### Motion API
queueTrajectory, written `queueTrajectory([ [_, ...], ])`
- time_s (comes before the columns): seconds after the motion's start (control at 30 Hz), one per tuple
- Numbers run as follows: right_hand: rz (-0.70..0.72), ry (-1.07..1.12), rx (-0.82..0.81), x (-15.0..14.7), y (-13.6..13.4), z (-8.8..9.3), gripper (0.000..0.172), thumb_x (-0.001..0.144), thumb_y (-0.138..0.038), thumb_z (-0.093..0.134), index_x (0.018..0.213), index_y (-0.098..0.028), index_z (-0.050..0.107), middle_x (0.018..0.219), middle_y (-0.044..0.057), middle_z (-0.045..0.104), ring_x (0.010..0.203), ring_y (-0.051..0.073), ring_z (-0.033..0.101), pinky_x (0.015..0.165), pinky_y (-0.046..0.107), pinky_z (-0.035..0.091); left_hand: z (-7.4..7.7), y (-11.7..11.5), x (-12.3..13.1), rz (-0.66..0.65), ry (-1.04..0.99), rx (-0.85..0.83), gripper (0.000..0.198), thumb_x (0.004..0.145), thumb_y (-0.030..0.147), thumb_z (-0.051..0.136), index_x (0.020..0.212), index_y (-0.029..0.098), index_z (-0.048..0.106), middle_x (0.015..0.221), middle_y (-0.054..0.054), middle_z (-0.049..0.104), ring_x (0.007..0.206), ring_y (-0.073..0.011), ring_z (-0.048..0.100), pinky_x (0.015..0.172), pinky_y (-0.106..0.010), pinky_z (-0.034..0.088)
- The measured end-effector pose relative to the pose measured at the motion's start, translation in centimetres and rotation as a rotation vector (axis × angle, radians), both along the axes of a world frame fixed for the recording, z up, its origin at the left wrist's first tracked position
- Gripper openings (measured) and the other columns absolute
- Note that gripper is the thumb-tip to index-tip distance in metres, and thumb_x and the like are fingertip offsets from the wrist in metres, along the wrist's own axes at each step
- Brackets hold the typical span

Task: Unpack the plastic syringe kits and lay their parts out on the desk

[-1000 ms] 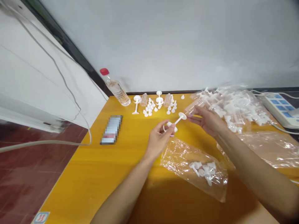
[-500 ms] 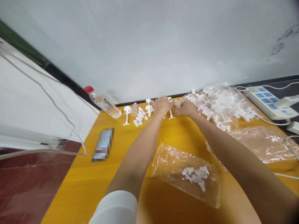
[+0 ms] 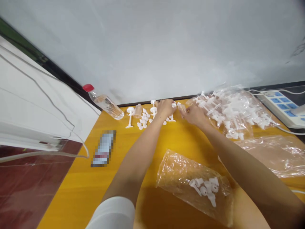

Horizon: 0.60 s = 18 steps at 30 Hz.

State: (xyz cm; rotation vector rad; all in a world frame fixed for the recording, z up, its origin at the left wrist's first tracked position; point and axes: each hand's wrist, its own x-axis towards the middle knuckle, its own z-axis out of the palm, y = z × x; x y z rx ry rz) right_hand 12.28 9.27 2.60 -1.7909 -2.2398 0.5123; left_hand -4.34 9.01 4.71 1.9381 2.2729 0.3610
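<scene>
Your forearms span the front of the table [image 3: 78,187]; dropping the left one could drag the near clear bag [image 3: 164,168] lying between them. Farther in, your left hand [image 3: 165,108] curls over a white flanged plunger [image 3: 172,120], hiding most of it; whether the fingers grip it, I cannot tell. A sideways sweep there could scatter the small white caps [image 3: 144,118] or topple the upright pieces, which look light. Your right hand [image 3: 195,115] has its fingers closed on the side of a clear ribbed barrel [image 3: 181,107], just beside the left hand near the back edge. Being round and smooth, it may roll off if pinched loosely.

Of the rest, your phone [image 3: 103,148] lies well to the left, and a flat clear bag [image 3: 269,152] by your right forearm. Beyond, the heaped bag of white parts [image 3: 228,105] crowds your right knuckles and could snag them, with a power strip [image 3: 283,101] past it. A red-capped bottle [image 3: 107,105] stands at the far left; the whiteboard [image 3: 152,47] behind limits your reach.
</scene>
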Motion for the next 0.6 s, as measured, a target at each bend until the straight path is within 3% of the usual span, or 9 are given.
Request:
queueTrajectory([
  [0.3,0.012,-0.003,-0.006,-1.5,0.2,-0.3,0.071,0.102,-0.066,0.032,0.089,-0.011,0.076,0.092,0.023,0.074,0.101,0.037,0.071,0.094,0.045,0.051,0.0,0.9,-0.8,-0.002,-0.092,0.046,0.041,0.09,0.041,0.065,0.129,0.027,0.073,0.126,-0.009,0.077,0.125,-0.032,0.064,0.109,-0.046,0.034],
  [0.6,0.04,-0.028,-0.048,-1.4,0.7,0.4,0.075,0.101,-0.068,0.031,0.084,-0.011,0.075,0.092,0.025,0.073,0.106,0.039,0.07,0.1,0.046,0.05,2.6,-1.3,-2.4,0.045,-0.224,0.144,0.04,0.095,0.045,0.062,0.13,0.028,0.071,0.123,-0.005,0.078,0.123,-0.027,0.066,0.112,-0.044,0.035],
])
